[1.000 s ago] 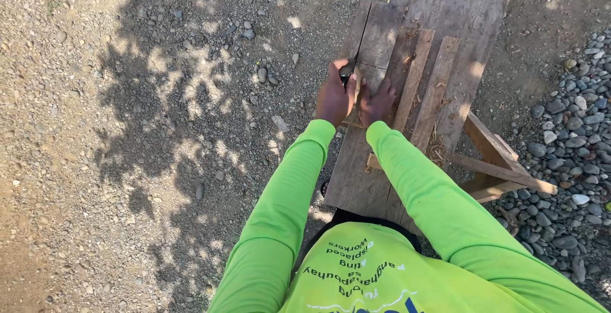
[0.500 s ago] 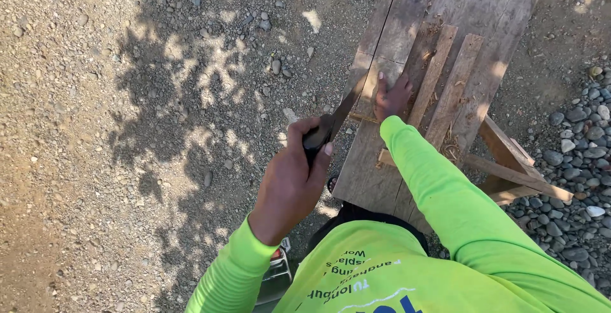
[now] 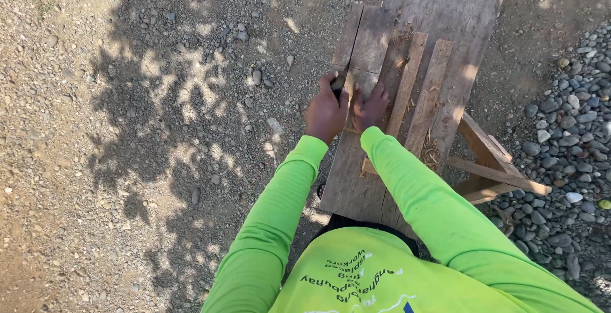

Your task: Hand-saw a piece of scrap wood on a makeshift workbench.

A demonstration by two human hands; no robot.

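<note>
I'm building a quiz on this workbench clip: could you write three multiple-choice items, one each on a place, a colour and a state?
1. Where are both hands?
A. On the wooden bench
B. On the gravel
C. In the air

2. What colour are the sleeves?
A. Orange
B. Bright green
C. White

3. What is the left hand doing?
A. Lying open and flat
B. Gripping a dark tool handle
C. Pointing at stones

Key: 1 A, the left hand and right hand rest on the wooden bench. 2 B, the sleeves are bright green. 3 B, its fingers wrap a dark tool handle.
</note>
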